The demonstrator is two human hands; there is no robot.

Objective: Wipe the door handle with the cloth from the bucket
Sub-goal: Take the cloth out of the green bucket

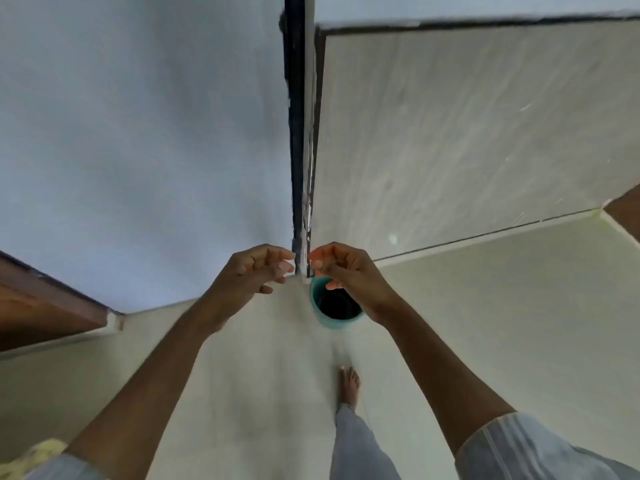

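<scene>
overhead, both hands raised above a teal bucket on a pale floor.

bucket (323, 317): round, smooth teal rim, interior dark; contents cannot be made out, no cloth discernible. it stands on the matte off-white floor (485, 323) at the foot of a dark vertical door edge (298, 133), between a smooth bluish wall (138, 133) and a streaked grey panel (467, 133). left hand (258, 271): fingers curled loosely, thumb near fingertips, gripping nothing visible. right hand (341, 268): same loose curl, empty, directly above the bucket rim. forearms bare, light sleeves pushed up. one bare foot (349, 384) near the bucket. frame is blurred.
</scene>
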